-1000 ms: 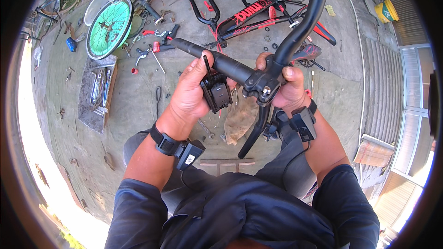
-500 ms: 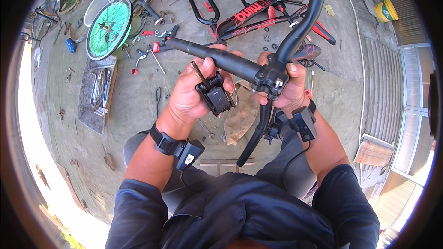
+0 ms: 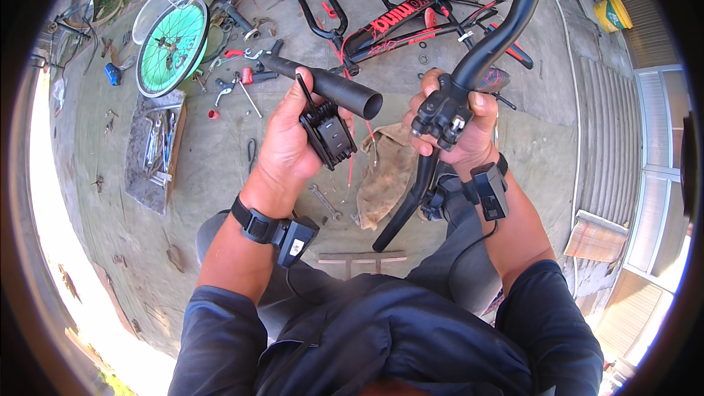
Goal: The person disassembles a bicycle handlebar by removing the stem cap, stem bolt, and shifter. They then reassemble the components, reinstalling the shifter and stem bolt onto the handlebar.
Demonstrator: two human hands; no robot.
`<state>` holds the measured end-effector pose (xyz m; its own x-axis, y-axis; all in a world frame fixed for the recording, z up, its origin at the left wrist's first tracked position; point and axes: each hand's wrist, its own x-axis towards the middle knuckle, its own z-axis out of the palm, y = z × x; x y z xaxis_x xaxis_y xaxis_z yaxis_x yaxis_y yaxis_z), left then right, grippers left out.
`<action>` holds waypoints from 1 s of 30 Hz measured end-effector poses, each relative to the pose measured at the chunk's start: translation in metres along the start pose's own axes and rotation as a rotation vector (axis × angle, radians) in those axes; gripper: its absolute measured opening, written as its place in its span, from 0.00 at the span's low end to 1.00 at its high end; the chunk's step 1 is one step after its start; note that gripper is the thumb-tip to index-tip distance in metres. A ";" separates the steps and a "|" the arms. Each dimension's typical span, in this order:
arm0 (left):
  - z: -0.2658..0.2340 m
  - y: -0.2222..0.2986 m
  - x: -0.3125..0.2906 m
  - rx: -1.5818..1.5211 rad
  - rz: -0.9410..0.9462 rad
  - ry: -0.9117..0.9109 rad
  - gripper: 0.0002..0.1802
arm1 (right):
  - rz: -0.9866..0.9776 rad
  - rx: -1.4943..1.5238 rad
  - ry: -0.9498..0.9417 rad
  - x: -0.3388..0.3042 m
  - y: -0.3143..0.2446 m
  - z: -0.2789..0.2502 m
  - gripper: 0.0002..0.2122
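Note:
My left hand (image 3: 284, 136) is closed around a black block-shaped folding multi-tool (image 3: 334, 136) with a thin bar sticking out. The same hand also grips a black metal tube (image 3: 330, 89), whose hollow end points towards my right hand. My right hand (image 3: 475, 128) is wrapped around the stem clamp (image 3: 440, 119) of a black bent handlebar (image 3: 502, 33). One arm of that bar rises to the upper right; the other slants down towards my knees. A gap separates tube and clamp. Some fingers of both hands are hidden behind these parts.
A black and red bicycle frame (image 3: 400, 29) and a fork (image 3: 323, 18) lie ahead. At left are a green-disc wheel (image 3: 174, 48) and a metal tray (image 3: 136, 169) with wrenches. A brown cloth (image 3: 385, 183) and a wrench (image 3: 325, 202) lie between my knees.
The tube's end has come away from the stem clamp, leaving a gap. My right hand and the handlebar have shifted slightly right; my left hand has moved a little left with tube and multi-tool.

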<state>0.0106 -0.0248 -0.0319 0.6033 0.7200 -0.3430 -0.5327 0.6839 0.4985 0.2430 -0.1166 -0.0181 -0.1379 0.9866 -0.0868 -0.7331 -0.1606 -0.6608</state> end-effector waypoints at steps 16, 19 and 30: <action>-0.126 -0.055 0.006 0.607 -0.411 0.575 0.17 | -0.089 0.032 0.160 -0.007 -0.019 -0.018 0.23; -0.146 -0.055 0.002 0.660 -0.426 0.626 0.19 | -0.084 0.015 0.178 -0.008 -0.018 -0.017 0.24; -0.182 -0.017 0.004 0.568 -0.336 0.740 0.19 | -0.071 0.005 0.161 -0.007 -0.015 -0.021 0.27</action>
<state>-0.0862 -0.0120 -0.1860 0.0451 0.5235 -0.8508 0.0790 0.8472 0.5254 0.2687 -0.1207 -0.0235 0.0226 0.9872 -0.1581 -0.7404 -0.0897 -0.6661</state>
